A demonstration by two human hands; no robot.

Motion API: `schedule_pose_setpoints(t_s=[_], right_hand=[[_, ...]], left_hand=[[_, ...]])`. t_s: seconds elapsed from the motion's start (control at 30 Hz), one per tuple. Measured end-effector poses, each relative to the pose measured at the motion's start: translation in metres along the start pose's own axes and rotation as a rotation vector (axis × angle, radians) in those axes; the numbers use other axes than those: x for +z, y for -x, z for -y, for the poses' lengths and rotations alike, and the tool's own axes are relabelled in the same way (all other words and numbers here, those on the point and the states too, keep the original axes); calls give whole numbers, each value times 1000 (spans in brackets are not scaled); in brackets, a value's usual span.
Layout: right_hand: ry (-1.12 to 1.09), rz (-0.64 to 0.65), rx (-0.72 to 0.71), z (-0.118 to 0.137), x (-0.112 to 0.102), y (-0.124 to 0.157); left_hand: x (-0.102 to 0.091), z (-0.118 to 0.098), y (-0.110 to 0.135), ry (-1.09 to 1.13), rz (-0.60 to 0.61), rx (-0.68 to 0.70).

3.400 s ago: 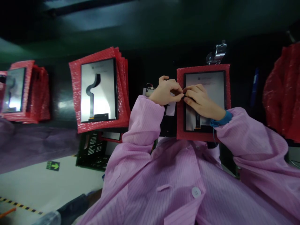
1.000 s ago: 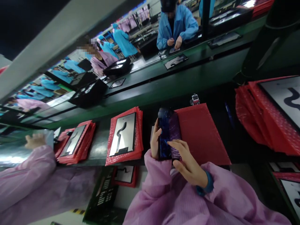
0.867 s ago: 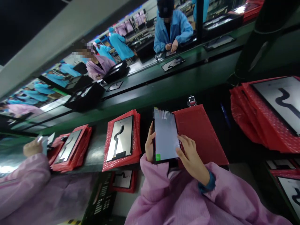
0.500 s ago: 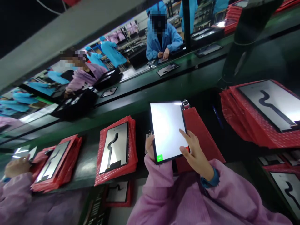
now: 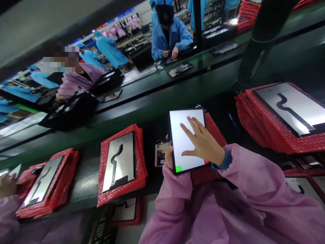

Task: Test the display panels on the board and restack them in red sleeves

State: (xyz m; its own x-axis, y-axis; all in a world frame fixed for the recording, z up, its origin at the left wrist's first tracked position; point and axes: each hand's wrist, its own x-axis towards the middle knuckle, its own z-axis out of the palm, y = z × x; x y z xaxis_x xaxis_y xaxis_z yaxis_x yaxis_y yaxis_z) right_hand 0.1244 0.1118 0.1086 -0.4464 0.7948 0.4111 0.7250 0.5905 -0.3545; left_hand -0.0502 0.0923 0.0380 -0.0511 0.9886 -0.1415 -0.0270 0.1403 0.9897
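Observation:
A tablet screen panel (image 5: 181, 130) glows white with a small green square at its lower left corner. My left hand (image 5: 168, 158) grips its lower left edge, mostly hidden behind the panel. My right hand (image 5: 201, 142) lies over the lit face with fingers spread. Under the panel is a red bubble-wrap sheet (image 5: 215, 130) on the dark bench. A small circuit board (image 5: 160, 153) sits just left of the panel.
Stacks of red bubble wrap topped with face-down panels lie at left (image 5: 119, 162), far left (image 5: 43, 181) and right (image 5: 286, 112). A co-worker's hand (image 5: 6, 184) shows at far left. A green conveyor (image 5: 157, 98) runs behind; people in blue and pink coats work beyond it.
The panel was lifted off the red sheet, turned face up and lit white. My right hand moved from the panel's lower right edge up onto the screen, fingers spread.

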Motion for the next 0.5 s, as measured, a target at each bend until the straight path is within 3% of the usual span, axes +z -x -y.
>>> schedule_pose_setpoints(t_s=[0.13,0.37,0.5], right_hand=[[60,-31,-23,5,12,5],[40,-295,-73,14,11,41],[143,-267,17,19,-4,63]], left_hand=[[6,-7,1,336,-45,-95],[10,-15,4,331,13,-42],[8,-8,4,574,45,-154]])
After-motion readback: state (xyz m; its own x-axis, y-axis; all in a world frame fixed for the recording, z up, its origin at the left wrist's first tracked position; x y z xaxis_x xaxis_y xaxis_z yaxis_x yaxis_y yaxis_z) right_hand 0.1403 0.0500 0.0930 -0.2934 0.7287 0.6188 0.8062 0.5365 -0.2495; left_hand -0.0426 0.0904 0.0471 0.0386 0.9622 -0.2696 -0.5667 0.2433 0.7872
